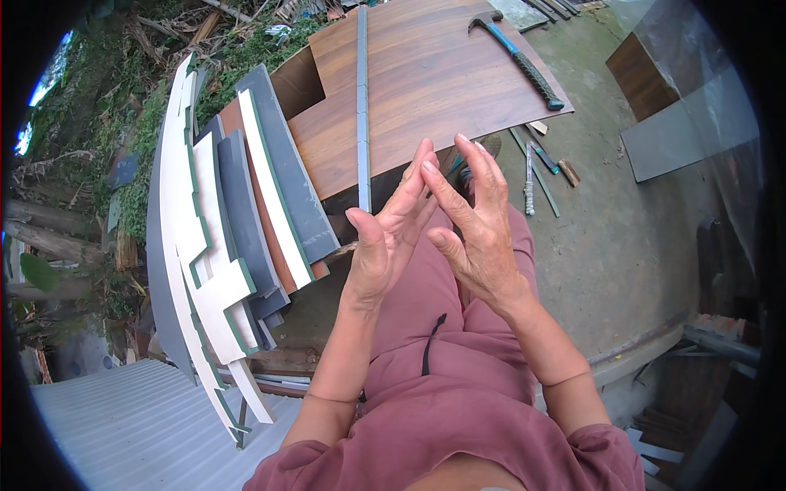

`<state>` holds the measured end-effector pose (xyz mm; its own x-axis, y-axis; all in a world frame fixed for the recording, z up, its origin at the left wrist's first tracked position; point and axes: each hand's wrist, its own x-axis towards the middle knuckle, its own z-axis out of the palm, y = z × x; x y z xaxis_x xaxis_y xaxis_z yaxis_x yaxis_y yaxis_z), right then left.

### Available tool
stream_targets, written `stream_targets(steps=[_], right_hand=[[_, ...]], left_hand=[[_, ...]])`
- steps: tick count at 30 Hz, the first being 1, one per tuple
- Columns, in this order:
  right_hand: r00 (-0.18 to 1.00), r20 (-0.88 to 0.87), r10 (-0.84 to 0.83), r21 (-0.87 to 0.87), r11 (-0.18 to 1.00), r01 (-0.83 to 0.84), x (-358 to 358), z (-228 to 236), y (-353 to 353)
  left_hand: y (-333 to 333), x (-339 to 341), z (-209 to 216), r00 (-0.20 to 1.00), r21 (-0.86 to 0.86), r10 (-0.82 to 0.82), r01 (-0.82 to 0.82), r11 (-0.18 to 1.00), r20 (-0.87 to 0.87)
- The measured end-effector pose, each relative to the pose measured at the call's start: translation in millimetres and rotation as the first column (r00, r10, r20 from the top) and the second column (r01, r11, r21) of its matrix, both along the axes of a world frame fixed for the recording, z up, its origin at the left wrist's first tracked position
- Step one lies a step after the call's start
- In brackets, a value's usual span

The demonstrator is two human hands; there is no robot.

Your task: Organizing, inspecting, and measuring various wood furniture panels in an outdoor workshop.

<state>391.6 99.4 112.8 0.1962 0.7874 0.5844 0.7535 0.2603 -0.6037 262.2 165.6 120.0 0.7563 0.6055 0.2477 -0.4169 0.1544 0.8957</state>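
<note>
My left hand (391, 237) and my right hand (477, 225) are raised in front of me, their fingertips meeting or nearly so. Both have their fingers stretched out, and I see nothing held in either. Just beyond them lies a wood-grain board (409, 74). Across its left part runs a long, narrow grey strip (363, 106), whose near end comes close to my left thumb. On the board's far right rests a claw hammer (524, 65) with a blue and black handle, its head pointing away from me.
At the left, white and dark grey cut panels (225, 290) lie stacked. A knife-like tool (529, 180), thin strips and small offcuts (568, 173) lie on the concrete floor (622, 237). Farther right lean a brown panel (643, 78) and a grey panel (679, 139). Corrugated sheeting (123, 425) spans the lower left.
</note>
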Motion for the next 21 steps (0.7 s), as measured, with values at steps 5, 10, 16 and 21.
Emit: stream_targets(steps=[5, 10, 16, 21], right_hand=[[1.0, 0.009, 0.01, -0.006, 1.0, -0.01, -1.7, 0.2, 2.5], [1.0, 0.022, -0.008, 0.0, 1.0, 0.008, 0.3, -0.1, 4.6], [1.0, 0.007, -0.007, -0.016, 1.0, 0.007, -1.7, -1.8, -1.4], [0.999, 0.032, -0.006, -0.013, 1.0, 0.007, -1.0, 0.0, 0.0]], left_hand=[[-1.0, -1.6, 4.0, 1.0, -0.001, 0.019, -0.019, 1.0, 0.009], [-10.5, 1.7, 3.4, 0.997, -0.01, 0.058, -0.059, 0.998, -0.046], [-9.3, 2.7, 5.4, 0.995, 0.013, 0.071, -0.07, 0.997, -0.071], [-11.9, 2.5, 6.4, 0.994, -0.027, 0.094, -0.095, 0.995, -0.05]])
